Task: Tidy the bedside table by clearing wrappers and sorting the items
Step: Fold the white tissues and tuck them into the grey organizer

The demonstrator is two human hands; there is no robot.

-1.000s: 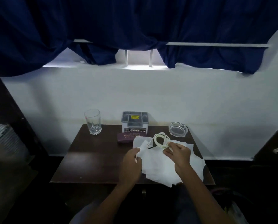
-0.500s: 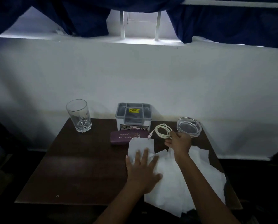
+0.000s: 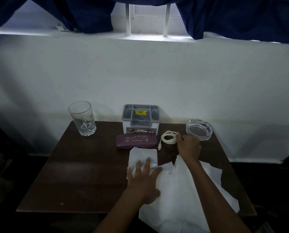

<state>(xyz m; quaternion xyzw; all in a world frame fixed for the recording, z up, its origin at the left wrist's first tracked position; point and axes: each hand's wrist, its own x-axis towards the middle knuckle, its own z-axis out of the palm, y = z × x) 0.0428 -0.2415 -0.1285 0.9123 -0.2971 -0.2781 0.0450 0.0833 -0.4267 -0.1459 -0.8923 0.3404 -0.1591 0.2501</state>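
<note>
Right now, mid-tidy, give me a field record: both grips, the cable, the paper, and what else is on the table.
left grip: open hand, flat on white paper sheets
right grip: touching coiled white cable; hold unclear
cable: on dark wooden table, between purple glasses case and clear glass ashtray
back edge: clear glass tumbler, grey plastic organiser box

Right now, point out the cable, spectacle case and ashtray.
coiled white cable (image 3: 168,141), head view, lower strands of the coil
purple spectacle case (image 3: 136,140), head view, middle of lid
glass ashtray (image 3: 199,129), head view, centre of basin
</note>
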